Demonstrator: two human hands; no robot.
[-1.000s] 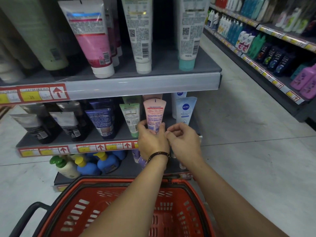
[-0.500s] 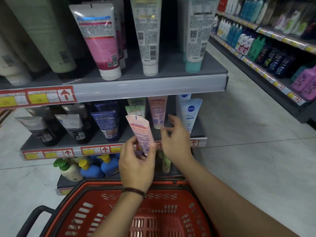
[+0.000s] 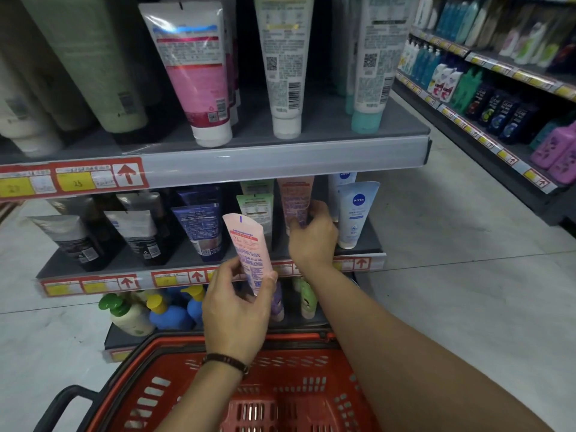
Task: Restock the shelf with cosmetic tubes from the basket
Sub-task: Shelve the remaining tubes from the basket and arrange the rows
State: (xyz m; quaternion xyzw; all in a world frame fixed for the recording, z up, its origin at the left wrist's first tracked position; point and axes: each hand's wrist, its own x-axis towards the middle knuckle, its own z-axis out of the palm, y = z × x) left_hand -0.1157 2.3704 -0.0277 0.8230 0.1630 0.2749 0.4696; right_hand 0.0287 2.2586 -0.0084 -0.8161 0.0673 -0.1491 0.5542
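Left hand (image 3: 237,310) grips pink tube (image 3: 249,247) — right hand (image 3: 313,241), apparently, peach tube (image 3: 296,198).

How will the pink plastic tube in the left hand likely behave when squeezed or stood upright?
The pink plastic tube, flat-crimped on top, probably gives under the left hand. Glossy, so maybe slippery. Stood cap-down like the peach plastic tube the right hand grips, it may tip.

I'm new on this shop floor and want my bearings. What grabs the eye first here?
The left hand holds a pink tube tilted in front of the middle shelf. The right hand grips a second pink tube standing on that shelf, beside the Nivea tube. Below, a red basket fills the foreground.
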